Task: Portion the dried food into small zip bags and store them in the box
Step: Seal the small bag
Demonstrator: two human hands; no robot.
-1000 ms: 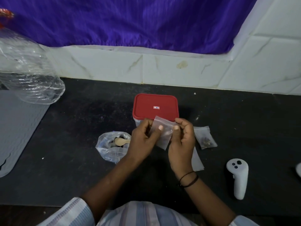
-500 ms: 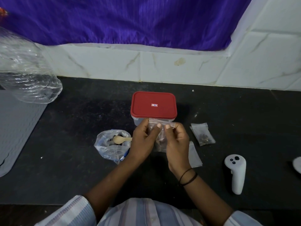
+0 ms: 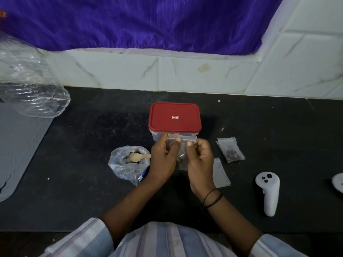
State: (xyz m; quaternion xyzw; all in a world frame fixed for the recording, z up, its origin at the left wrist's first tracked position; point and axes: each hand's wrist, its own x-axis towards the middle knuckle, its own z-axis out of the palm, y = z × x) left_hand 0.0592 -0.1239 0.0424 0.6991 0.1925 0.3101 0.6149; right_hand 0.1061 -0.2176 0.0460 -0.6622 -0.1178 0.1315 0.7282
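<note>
A small clear zip bag [image 3: 182, 145] with dark dried food at its bottom hangs upright between my hands, above the black counter. My left hand [image 3: 164, 158] and my right hand [image 3: 199, 162] both pinch its top strip with thumb and fingers. Right behind it stands the clear box with its red lid [image 3: 174, 116] closed. A filled zip bag [image 3: 230, 152] lies flat to the right, and an empty zip bag [image 3: 220, 173] lies beside my right wrist. To the left sits an open plastic bag of dried food [image 3: 128, 164] with a wooden spoon [image 3: 138, 156] in it.
A white handheld controller [image 3: 268, 191] lies at the right, and another one [image 3: 338, 182] shows at the right edge. Crumpled clear plastic [image 3: 31, 86] and a grey ribbed mat [image 3: 20, 145] fill the left. A tiled wall [image 3: 185, 75] bounds the back of the counter.
The zip bag went from tilted to upright, and both hands shifted their pinch to its top strip. The view dipped slightly toward the counter.
</note>
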